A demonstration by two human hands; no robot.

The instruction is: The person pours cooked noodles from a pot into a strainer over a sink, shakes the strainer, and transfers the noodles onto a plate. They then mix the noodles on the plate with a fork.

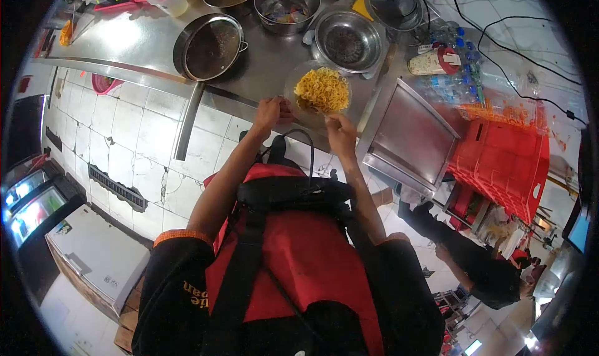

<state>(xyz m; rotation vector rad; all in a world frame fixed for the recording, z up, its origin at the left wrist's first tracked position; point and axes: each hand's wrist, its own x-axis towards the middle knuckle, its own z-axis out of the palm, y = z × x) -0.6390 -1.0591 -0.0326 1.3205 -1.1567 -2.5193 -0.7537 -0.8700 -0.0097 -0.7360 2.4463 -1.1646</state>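
A clear plate [298, 75] heaped with yellow noodles [322, 90] is seen at the near edge of the stainless steel bench [143, 41]. The plate is held at both sides: the left hand [269, 114] is closed on its left rim, and the right hand [339, 131] is curled at its lower right edge, where contact with the rim is likely but cannot be told for certain, since the fingers are seen from behind. Whether the plate rests on the bench or is lifted just off it cannot be told either.

As far as the work can be judged, the noodles are already cooked and piled on the plate, and no topping is made out on them. The plate has not been carried away from the bench.

Behind the plate, a metal colander [347, 41] is set in a bowl, empty as far as can be seen. To its left a dark pan with a side handle [209, 47] is placed, and farther back a steel bowl holding small packets [287, 5]. To the right, a steel tray [409, 134] is tilted beside a red crate [502, 159]. Another person in dark clothes [480, 262] is seen lower right, well apart from the plate.
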